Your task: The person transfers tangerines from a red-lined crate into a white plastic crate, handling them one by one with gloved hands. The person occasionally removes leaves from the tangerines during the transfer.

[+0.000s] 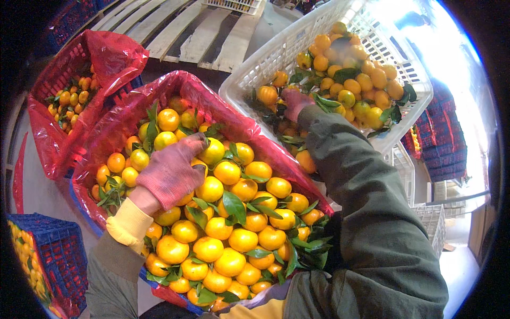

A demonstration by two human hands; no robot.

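Observation:
My left hand [173,169], in a pinkish-red knit glove with dark, stained fingertips, lies over the mandarins in a crate lined with red plastic film [167,85]. Its thumb and fingers are spread at the left side of a yellow-orange mandarin [212,151]; whether they grip it cannot be told. Glossy mandarins with green leaves [234,203] are heaped in this crate. My right hand [295,104], gloved alike, reaches down into a white plastic crate [243,75] beyond it. Its fingers are hidden among leaves and mandarins, near an orange one [267,95].
A second red-lined crate [115,60] with smaller-looking orange fruit stands at the left. Slatted wooden pallet boards [195,36] lie behind. At lower left is a blue plastic crate [59,243] of fruit. Stacked blue crates [442,135] and white crates [430,219] stand at the right.

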